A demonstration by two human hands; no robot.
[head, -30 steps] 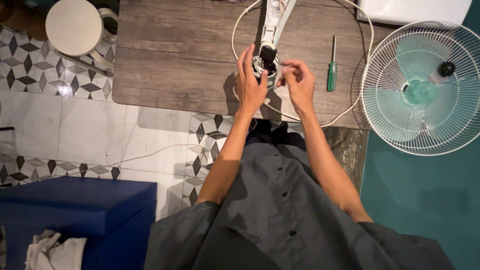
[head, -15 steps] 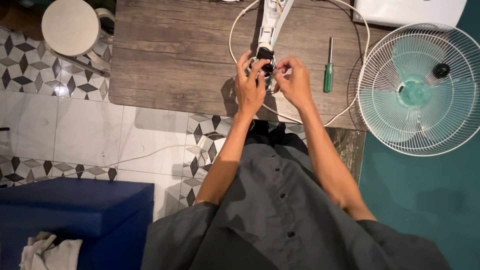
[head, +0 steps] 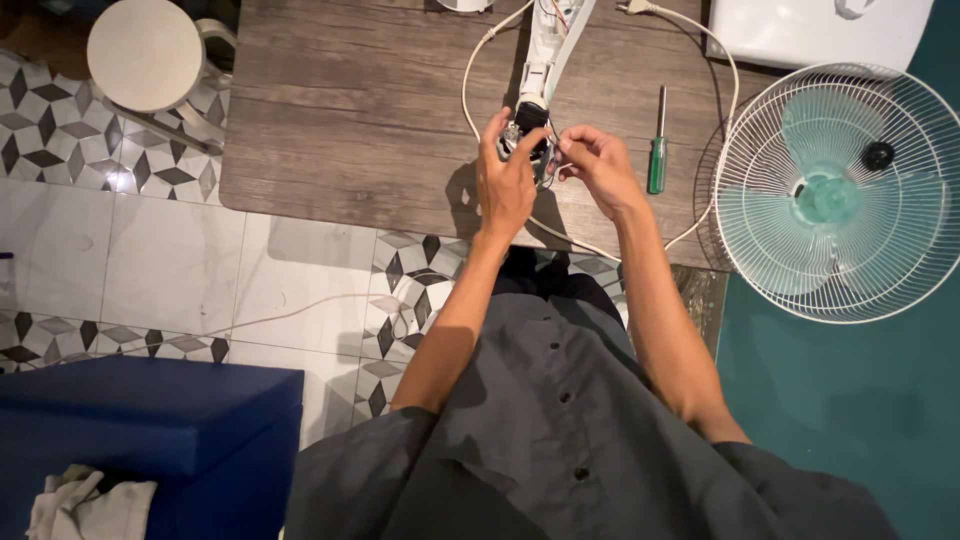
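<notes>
Wooden tabletop carries a white plastic fan stem. At its dark lower end, left hand grips the small motor part; right hand pinches thin wires beside it.

Dark wood-plank table ahead of me. Round white stool beyond its left corner. Under me, white tile floor with black-and-grey diamond pattern; teal floor on my right. Dark blue padded bench at lower left, crumpled white cloth beside it. Light even, soft shadows.
</notes>
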